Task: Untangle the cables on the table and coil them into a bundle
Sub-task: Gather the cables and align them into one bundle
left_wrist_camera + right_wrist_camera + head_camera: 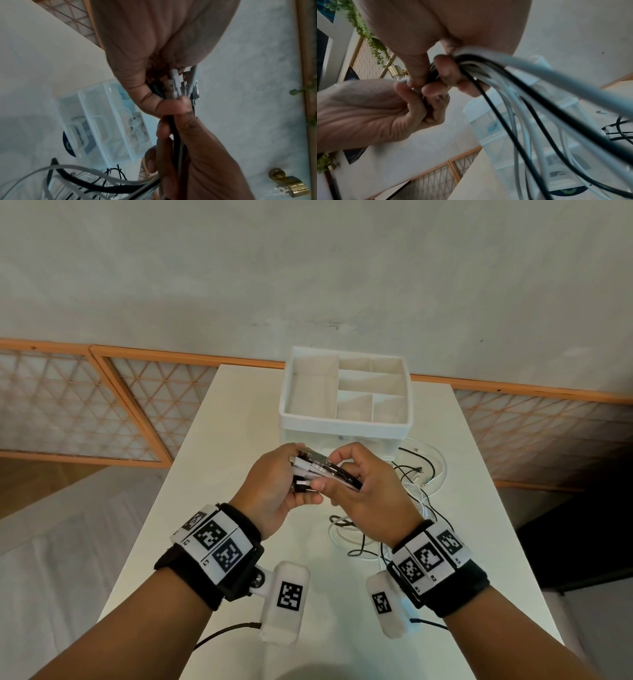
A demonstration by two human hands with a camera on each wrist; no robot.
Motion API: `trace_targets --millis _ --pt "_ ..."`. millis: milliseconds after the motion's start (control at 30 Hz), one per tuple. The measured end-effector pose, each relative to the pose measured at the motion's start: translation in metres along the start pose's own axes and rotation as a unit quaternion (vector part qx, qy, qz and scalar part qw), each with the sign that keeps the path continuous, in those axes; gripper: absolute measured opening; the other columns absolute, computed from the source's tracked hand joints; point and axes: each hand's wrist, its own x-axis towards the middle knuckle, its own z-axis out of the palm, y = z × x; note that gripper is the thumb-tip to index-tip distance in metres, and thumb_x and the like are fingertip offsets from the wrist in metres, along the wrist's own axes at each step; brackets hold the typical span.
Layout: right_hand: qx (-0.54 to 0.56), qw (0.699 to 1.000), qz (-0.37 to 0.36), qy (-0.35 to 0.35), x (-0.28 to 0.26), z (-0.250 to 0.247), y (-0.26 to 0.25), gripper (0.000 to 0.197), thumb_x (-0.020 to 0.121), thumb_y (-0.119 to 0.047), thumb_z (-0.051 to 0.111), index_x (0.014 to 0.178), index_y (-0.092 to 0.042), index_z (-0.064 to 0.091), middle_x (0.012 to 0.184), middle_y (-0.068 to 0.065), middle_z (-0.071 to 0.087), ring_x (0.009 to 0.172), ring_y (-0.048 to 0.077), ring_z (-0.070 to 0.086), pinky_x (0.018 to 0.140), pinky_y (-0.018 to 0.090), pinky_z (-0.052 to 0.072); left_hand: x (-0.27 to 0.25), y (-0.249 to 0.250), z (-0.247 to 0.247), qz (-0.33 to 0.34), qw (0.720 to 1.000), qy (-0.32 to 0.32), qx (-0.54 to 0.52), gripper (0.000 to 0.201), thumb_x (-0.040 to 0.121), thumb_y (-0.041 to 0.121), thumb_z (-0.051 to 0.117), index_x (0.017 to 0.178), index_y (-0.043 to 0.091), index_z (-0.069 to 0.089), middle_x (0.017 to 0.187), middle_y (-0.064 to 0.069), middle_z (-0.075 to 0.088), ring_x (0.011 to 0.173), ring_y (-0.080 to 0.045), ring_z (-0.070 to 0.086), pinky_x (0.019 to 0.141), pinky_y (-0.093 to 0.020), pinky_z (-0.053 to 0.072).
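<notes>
Gripped in both hands (274,484) (363,491), plug ends (315,467) aligned nine-to-three; loose cable lengths (418,494) trailing toward four o'clock, nearer the right.

You have a white counter (239,412) in front of you. At its far end a white box with open compartments (346,392) stands on it. Just right of the box, loose black and white cables (411,494) lie tangled on the counter top.
</notes>
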Motion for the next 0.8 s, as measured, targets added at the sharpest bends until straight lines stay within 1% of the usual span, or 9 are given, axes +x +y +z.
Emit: trace_targets --millis 100,200,267,367,433,500,633,700,800 --pt "-0.028 0.999 0.004 0.028 0.001 0.001 0.001 0.032 0.08 -0.032 0.082 0.097 -0.018 0.059 0.062 -0.013 0.066 0.048 0.002 0.051 0.051 0.019 0.042 -0.001 0.0 0.0 -0.012 1.0 -0.021 -0.01 0.031 0.1 0.024 0.048 0.084 0.006 0.067 0.074 -0.013 0.069 0.055 -0.019 0.062 0.047 -0.029 0.056" --pt "-0.076 0.996 -0.02 0.03 0.0 0.0 0.003 0.032 0.081 -0.038 0.08 0.099 -0.018 0.063 0.068 -0.006 0.068 0.053 0.005 0.055 0.054 0.018 0.045 0.0 -0.002 -0.004 -0.019 0.997 -0.071 0.007 0.06 0.095 0.06 0.046 0.097 0.004 0.068 0.085 -0.016 0.072 0.067 -0.02 0.066 0.06 -0.034 0.06" --pt "-0.104 0.993 -0.04 0.024 0.0 0.001 0.003 0.03 0.083 -0.038 0.078 0.102 -0.019 0.064 0.072 -0.004 0.071 0.058 0.006 0.06 0.057 0.019 0.047 0.001 -0.004 -0.003 0.002 0.994 -0.085 0.066 0.074 0.083 0.07 0.052 0.104 0.001 0.069 0.092 -0.019 0.073 0.073 -0.019 0.067 0.064 -0.034 0.06" --pt "-0.101 0.993 -0.059 0.014 -0.002 0.0 0.003 0.027 0.087 -0.034 0.076 0.104 -0.017 0.065 0.073 -0.004 0.072 0.057 0.007 0.061 0.055 0.021 0.047 0.003 -0.009 -0.001 0.048 0.993 -0.023 0.105 0.055 0.081 0.053 0.07 0.096 0.0 0.064 0.086 -0.017 0.072 0.067 -0.018 0.068 0.059 -0.028 0.056" --pt "-0.072 0.996 -0.06 -0.001 -0.002 -0.001 0.003 0.021 0.09 -0.031 0.073 0.102 -0.015 0.066 0.073 -0.002 0.071 0.058 0.009 0.06 0.056 0.027 0.049 0.007 -0.011 -0.001 0.06 0.993 0.017 0.095 0.044 0.088 0.043 0.069 0.091 -0.001 0.065 0.08 -0.016 0.072 0.063 -0.021 0.067 0.055 -0.026 0.054" --pt "-0.054 0.997 -0.055 -0.009 -0.002 -0.003 0.005 0.015 0.093 -0.025 0.07 0.1 -0.012 0.066 0.071 -0.005 0.069 0.061 0.007 0.061 0.059 0.025 0.049 0.009 -0.012 -0.002 0.061 0.994 0.031 0.087 0.042 0.093 0.04 0.064 0.09 -0.002 0.066 0.076 -0.017 0.071 0.06 -0.023 0.065 0.052 -0.026 0.053" --pt "-0.049 0.997 -0.059 0.018 -0.002 -0.001 0.006 0.011 0.094 -0.022 0.069 0.095 -0.011 0.066 0.064 -0.005 0.067 0.058 0.007 0.06 0.059 0.024 0.049 0.006 -0.01 -0.004 0.061 0.991 -0.02 0.119 0.052 0.096 0.049 0.053 0.093 -0.001 0.068 0.068 -0.012 0.068 0.052 -0.022 0.059 0.046 -0.026 0.049" --pt "-0.047 0.997 -0.048 0.03 -0.002 -0.001 0.005 0.012 0.094 -0.024 0.068 0.093 -0.013 0.063 0.061 -0.013 0.066 0.054 0.004 0.058 0.056 0.023 0.049 0.005 -0.008 -0.005 0.063 0.988 -0.048 0.136 0.058 0.095 0.055 0.05 0.098 -0.001 0.066 0.068 -0.011 0.068 0.05 -0.021 0.057 0.042 -0.024 0.045" --pt "-0.038 0.998 -0.045 0.03 -0.002 0.001 0.003 0.015 0.096 -0.029 0.065 0.095 -0.015 0.061 0.065 -0.011 0.068 0.054 0.019 0.06 0.055 0.036 0.055 0.003 -0.006 -0.007 0.062 0.984 -0.065 0.155 0.065 0.093 0.06 0.047 0.106 -0.001 0.063 0.071 -0.012 0.067 0.046 -0.02 0.053 0.036 -0.021 0.037"
